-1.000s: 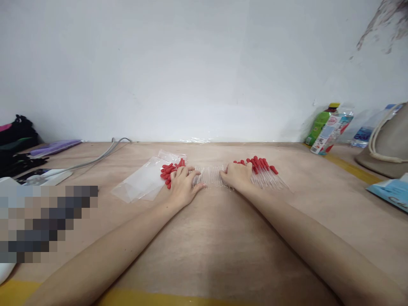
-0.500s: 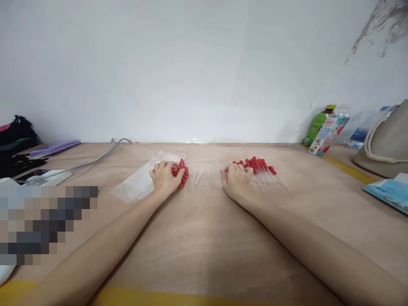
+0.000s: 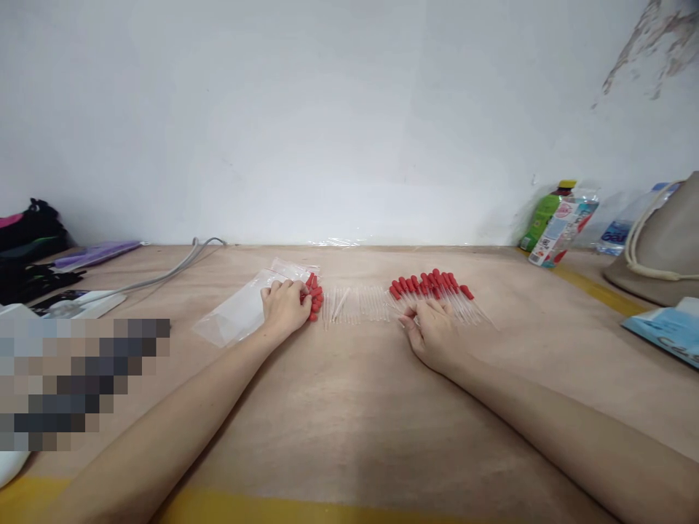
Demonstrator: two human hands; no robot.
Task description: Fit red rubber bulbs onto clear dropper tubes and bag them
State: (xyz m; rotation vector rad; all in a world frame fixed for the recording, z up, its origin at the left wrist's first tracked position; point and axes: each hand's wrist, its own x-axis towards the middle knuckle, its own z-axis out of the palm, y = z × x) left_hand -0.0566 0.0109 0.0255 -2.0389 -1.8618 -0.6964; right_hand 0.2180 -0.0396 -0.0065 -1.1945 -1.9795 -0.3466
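Note:
My left hand (image 3: 287, 304) is closed over the left part of a small pile of red rubber bulbs (image 3: 315, 295), its fingertips bent around a bulb. Thin clear glass tubes (image 3: 360, 302) lie side by side between my hands. To the right is a row of droppers (image 3: 431, 282), clear tubes with red bulbs on their far ends. My right hand (image 3: 431, 331) is at the near left side of that row, thumb and fingers pinched at the tube of a dropper at its left end. The fingers partly hide the tube. Beneath and behind my left hand lies a clear plastic bag (image 3: 234, 309).
A grey cable (image 3: 169, 273), a purple flat item (image 3: 98, 253) and black cloth items (image 3: 33, 236) lie at left. Drink bottles (image 3: 546, 218), a beige hat (image 3: 660, 247) and a blue packet (image 3: 666, 331) are at right. A white wall (image 3: 349, 131) closes the back.
My right hand has moved right and toward me, from the end of the loose tubes to the dropper row, uncovering the leftmost red bulbs. My left hand has barely shifted on the bulbs.

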